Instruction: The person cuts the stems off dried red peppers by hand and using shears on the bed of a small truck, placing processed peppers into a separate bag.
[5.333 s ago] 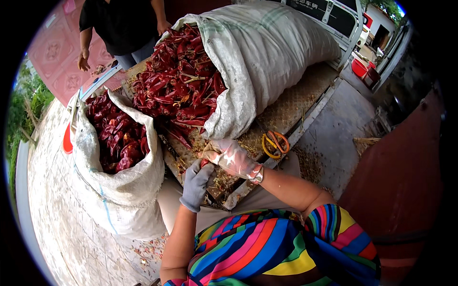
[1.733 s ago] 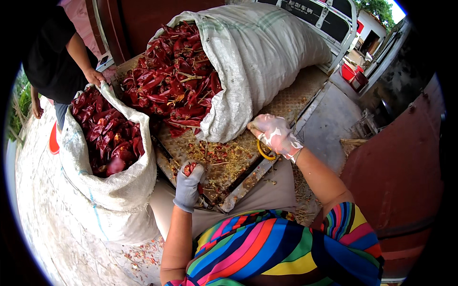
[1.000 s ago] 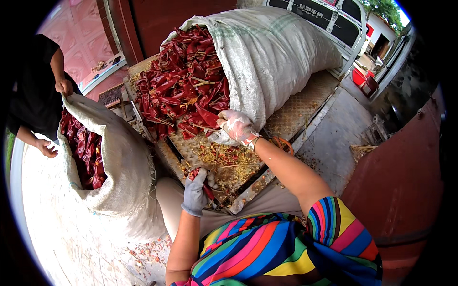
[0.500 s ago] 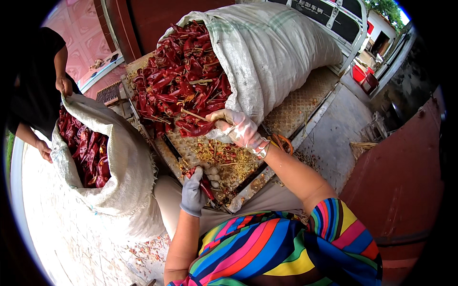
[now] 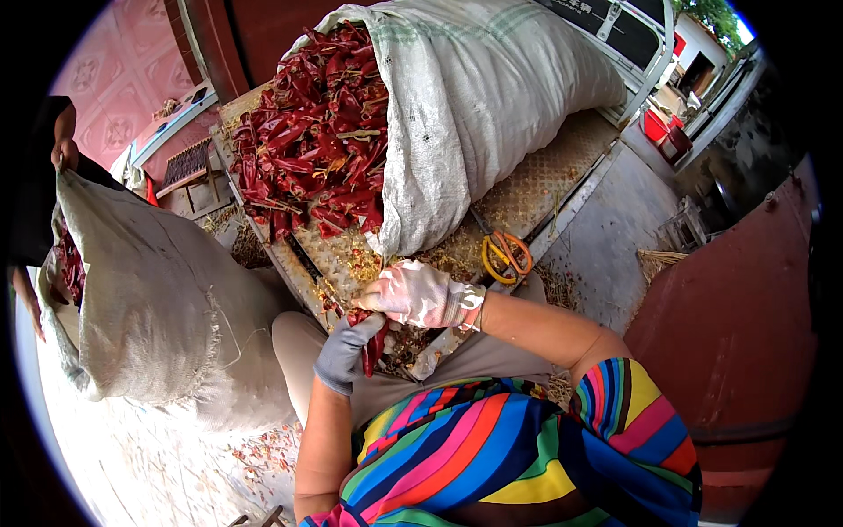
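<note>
Low in front of me, my left hand (image 5: 344, 350) in a grey glove is closed around a few dried red chili peppers (image 5: 376, 341). Against their upper end, my right hand (image 5: 411, 294) in a pink-and-white patterned glove has its fingers pinched together, largely hiding what lies between them. Beyond both hands, a heap of dried chili peppers (image 5: 307, 132) spills from a big white woven sack (image 5: 474, 105) lying on its side. Scissors (image 5: 507, 256) with orange and yellow handles rest on the metal platform (image 5: 562, 162), to the right of my right hand.
At the left stands another woven sack (image 5: 167, 307) with chili peppers in it; a co-worker's hand (image 5: 64, 155) grips its rim. Seeds and bits litter the platform near my knees. A dark red metal panel (image 5: 720, 351) rises at the right.
My right hand has come from the heap's edge, where it held peppers, down to my left hand. The co-worker's sack has shifted left and its mouth has turned away. The scissors show more fully.
</note>
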{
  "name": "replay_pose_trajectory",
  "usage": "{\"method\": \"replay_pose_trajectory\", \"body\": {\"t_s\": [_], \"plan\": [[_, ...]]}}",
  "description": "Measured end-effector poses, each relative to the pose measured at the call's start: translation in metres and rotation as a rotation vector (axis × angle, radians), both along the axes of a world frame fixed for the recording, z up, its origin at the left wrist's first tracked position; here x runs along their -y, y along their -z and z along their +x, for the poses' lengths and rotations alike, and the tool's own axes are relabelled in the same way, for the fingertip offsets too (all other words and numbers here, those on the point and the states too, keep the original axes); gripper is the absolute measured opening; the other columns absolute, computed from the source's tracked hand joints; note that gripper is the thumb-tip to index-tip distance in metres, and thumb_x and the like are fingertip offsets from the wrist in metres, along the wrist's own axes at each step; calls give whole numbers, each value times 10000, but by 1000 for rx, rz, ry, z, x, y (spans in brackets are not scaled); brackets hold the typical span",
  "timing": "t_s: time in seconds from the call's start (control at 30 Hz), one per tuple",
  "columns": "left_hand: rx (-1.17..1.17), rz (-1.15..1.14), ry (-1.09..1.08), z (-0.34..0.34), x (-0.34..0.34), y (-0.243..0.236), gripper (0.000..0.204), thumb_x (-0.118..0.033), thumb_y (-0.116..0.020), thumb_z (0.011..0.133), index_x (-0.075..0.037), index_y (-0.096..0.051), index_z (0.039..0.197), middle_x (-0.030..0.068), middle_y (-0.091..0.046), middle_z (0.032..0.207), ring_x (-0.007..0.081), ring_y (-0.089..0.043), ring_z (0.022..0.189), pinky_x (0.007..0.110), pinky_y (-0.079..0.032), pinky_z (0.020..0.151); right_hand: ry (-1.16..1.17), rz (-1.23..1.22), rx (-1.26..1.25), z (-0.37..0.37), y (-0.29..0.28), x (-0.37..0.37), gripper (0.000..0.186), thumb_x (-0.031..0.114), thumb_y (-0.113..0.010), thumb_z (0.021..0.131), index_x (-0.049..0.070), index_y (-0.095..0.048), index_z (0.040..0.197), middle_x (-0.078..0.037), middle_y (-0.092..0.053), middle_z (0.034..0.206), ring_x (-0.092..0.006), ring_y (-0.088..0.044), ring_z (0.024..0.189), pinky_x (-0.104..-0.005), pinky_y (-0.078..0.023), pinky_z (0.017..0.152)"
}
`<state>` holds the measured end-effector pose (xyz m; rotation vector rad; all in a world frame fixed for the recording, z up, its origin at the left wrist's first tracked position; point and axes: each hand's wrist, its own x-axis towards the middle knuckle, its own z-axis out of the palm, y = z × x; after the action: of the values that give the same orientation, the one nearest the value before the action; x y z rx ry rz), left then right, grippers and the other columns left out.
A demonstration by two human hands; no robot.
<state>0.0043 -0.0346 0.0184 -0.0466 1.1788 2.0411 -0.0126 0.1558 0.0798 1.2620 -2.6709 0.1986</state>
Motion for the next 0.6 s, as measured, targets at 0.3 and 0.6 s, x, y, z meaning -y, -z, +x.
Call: {"method": "replay_pose_trajectory", "body": {"t_s": [0.3, 0.6], "plan": [[40, 115, -146, -2, -17, 15, 197, -92, -595, 872, -25, -595, 1057, 26, -598, 793, 99, -523, 620, 236, -433, 534, 640, -672, 538, 13, 6, -18, 238, 260, -680, 816, 37, -654, 896, -108, -668, 817, -196, -654, 787, -345, -491, 690], [-213, 12, -116, -2, -17, 21, 299, 12, -576, 833, 12, -541, 1130, 33, -619, 878, 86, -553, 688, 243, -475, 583, 427, -1288, 1170, -10, 44, -7, 327, 51, -641, 826, -47, -567, 1129, -77, -641, 1014, -158, -607, 903, -297, -488, 859]]}}
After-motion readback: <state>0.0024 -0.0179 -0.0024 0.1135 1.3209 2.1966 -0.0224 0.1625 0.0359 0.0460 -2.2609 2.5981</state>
